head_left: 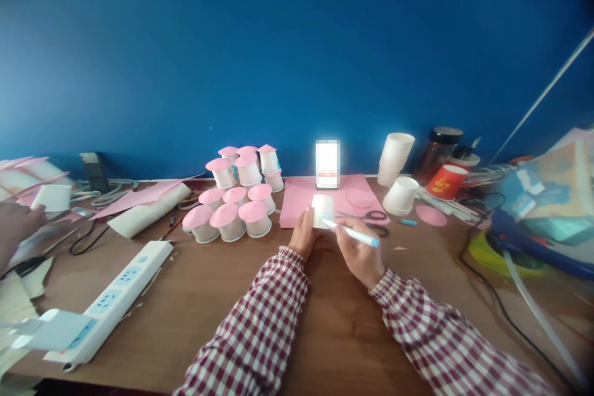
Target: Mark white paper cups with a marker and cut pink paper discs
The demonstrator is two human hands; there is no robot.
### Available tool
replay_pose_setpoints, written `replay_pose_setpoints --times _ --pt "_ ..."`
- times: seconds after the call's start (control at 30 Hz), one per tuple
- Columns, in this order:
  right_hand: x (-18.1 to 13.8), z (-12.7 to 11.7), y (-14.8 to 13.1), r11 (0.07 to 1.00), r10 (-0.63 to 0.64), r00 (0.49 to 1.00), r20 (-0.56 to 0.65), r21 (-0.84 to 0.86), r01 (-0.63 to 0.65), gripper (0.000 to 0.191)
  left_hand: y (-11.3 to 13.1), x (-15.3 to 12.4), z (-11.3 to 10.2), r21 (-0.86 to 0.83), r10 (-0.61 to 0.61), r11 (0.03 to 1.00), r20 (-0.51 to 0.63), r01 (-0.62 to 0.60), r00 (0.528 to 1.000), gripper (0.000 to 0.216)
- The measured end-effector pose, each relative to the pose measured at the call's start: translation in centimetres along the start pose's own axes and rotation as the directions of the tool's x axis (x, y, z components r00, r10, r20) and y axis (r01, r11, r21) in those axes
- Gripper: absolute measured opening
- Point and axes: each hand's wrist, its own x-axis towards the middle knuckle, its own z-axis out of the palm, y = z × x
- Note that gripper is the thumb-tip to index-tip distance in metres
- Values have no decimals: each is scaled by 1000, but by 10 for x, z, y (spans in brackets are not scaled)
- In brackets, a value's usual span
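My left hand (302,234) is closed around the side of a small white paper cup (323,210), its bottom facing up as far as I can see. In my right hand (359,253) is a white marker pen (355,234) with a light blue end; its tip touches or nearly touches the cup's wall. Pink paper sheets (297,195) lie just behind the cup. A pair of scissors (375,216) rests on them, partly hidden by my right hand. A small blue cap (409,223) lies to the right on the table.
Several upturned cups with pink cone roofs (226,216) stand left of centre. A glowing phone (327,164) stands behind the pink sheets. Stacked white cups (395,158) and a red cup (446,182) are at right. A power strip (116,297) lies front left. Another person's hand (18,226) is far left.
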Motion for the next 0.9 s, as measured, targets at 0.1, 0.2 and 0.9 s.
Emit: replay_pose_setpoints --times 0.1,0.2,0.9 --pt "0 0 0 1000 -3 1000 -3 2 3 13 0 0 0 4 -3 1000 -4 3 1000 48" --pt "0 0 0 1000 -1 1000 -7 2 1 13 1 -1 1 -9 15 1000 3 -15 1000 47" --pt "2 -1 0 1000 28 999 -34 7 -28 13 1 -1 1 -46 13 999 42 -11 999 51"
